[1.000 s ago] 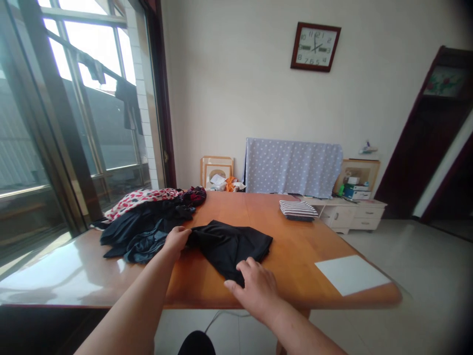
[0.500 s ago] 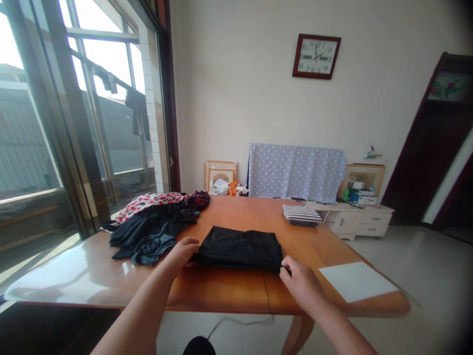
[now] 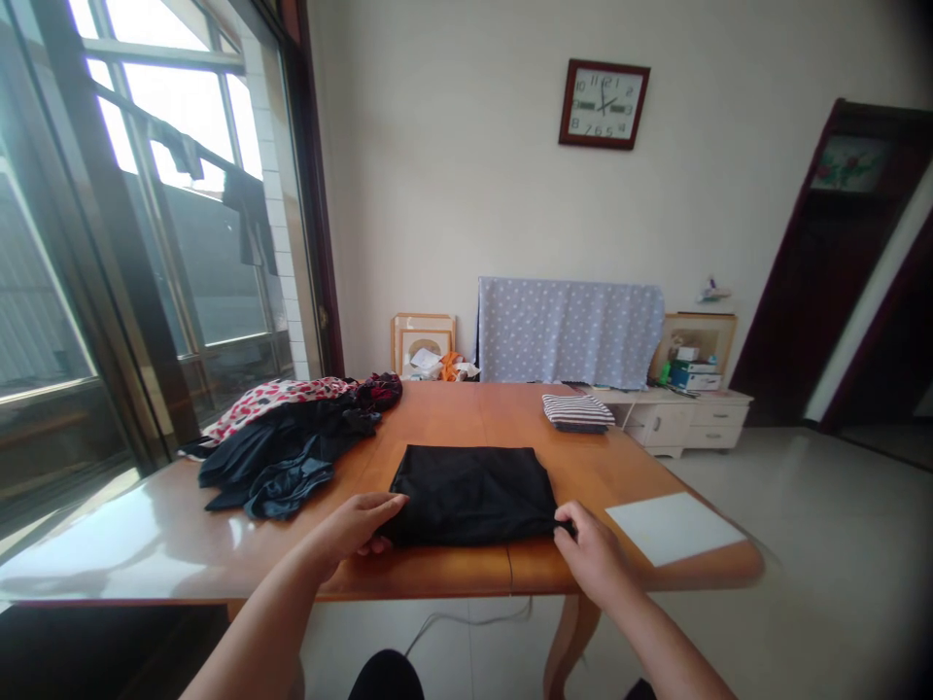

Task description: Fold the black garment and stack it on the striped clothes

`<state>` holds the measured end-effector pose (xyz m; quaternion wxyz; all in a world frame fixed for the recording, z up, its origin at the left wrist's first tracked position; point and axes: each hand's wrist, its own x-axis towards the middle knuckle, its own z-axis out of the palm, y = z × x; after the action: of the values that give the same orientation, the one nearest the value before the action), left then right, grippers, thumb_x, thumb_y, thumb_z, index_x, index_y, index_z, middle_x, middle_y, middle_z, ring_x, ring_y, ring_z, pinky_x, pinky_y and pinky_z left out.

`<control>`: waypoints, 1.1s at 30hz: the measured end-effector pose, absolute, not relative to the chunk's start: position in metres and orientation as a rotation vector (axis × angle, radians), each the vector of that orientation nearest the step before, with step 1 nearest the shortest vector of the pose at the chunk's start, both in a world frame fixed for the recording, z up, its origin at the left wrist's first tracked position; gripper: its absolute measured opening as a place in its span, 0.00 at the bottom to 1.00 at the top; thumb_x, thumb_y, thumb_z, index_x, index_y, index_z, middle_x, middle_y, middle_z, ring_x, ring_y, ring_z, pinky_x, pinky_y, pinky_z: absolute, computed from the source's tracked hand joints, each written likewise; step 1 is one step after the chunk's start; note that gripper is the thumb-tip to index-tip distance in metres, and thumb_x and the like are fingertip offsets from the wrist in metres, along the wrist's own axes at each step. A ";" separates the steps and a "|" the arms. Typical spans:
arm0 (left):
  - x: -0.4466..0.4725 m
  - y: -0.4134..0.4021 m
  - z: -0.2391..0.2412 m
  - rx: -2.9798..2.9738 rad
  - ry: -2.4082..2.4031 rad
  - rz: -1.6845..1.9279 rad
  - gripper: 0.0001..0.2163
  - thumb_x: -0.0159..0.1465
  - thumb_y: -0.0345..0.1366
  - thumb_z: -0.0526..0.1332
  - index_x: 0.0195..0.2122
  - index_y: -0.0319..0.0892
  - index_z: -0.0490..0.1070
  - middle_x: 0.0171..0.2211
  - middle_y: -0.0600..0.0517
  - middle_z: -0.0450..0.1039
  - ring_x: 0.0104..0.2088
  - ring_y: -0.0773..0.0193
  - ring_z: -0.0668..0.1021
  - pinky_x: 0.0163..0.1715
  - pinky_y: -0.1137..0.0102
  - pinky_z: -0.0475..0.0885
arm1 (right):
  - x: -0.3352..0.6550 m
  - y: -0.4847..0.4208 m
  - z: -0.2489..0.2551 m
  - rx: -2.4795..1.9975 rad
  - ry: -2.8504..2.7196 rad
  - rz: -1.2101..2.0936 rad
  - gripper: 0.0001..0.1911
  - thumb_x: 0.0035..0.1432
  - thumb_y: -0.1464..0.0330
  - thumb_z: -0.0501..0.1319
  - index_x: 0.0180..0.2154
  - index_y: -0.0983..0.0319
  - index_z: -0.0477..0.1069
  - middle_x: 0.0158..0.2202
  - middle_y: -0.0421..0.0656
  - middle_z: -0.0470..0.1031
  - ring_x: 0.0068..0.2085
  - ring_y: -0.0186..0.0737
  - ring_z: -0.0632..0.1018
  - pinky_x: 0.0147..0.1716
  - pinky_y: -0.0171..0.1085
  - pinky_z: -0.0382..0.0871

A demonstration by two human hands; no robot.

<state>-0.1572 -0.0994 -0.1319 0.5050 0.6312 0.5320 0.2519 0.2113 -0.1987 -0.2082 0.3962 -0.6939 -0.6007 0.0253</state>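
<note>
A black folded garment (image 3: 470, 496) lies as a flat rectangle on the wooden table (image 3: 452, 574), near its front edge; its exact kind does not show. My left hand (image 3: 364, 520) is closed on the garment's left near corner, thumb on top and fingers partly under it. At the right near corner, my right hand (image 3: 583, 535) pinches the cloth between thumb and fingers.
Rumpled clothes (image 3: 284, 447) lie heaped on the table's left side. A folded striped garment (image 3: 578, 413) rests at the far right, and a white sheet (image 3: 674, 527) at the near right. Behind the table stands a low white cabinet (image 3: 704, 425).
The garment's top looks flatter and smoother, and its near edge is straighter. My left hand has its thumb further over the cloth. The whole view has shifted slightly.
</note>
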 end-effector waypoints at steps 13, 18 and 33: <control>-0.156 -0.085 -0.124 1.857 1.046 0.885 0.12 0.51 0.36 0.64 0.37 0.43 0.75 0.32 0.53 0.75 0.35 0.61 0.75 0.36 0.71 0.68 | 0.222 -0.176 -0.175 -1.575 -1.296 0.085 0.09 0.55 0.61 0.55 0.36 0.57 0.68 0.33 0.41 0.78 0.34 0.43 0.78 0.37 0.39 0.70; -0.135 -0.081 -0.076 1.660 0.943 1.146 0.18 0.52 0.49 0.67 0.37 0.41 0.73 0.30 0.51 0.74 0.32 0.62 0.75 0.34 0.70 0.69 | 0.230 -0.167 -0.111 -1.445 -1.203 -0.044 0.09 0.56 0.61 0.57 0.38 0.57 0.69 0.34 0.42 0.78 0.35 0.43 0.78 0.39 0.40 0.71; -0.089 -0.041 -0.023 1.508 0.918 1.391 0.19 0.51 0.47 0.68 0.37 0.38 0.72 0.31 0.48 0.77 0.29 0.64 0.77 0.29 0.72 0.69 | 0.254 -0.136 -0.046 -1.363 -1.177 -0.123 0.10 0.55 0.63 0.58 0.38 0.60 0.71 0.32 0.41 0.77 0.33 0.41 0.77 0.38 0.40 0.71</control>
<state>-0.0891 -0.0414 -0.0229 0.4323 0.6050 0.3685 0.5579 0.2542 -0.1363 -0.0456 0.6197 -0.5925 -0.5119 -0.0536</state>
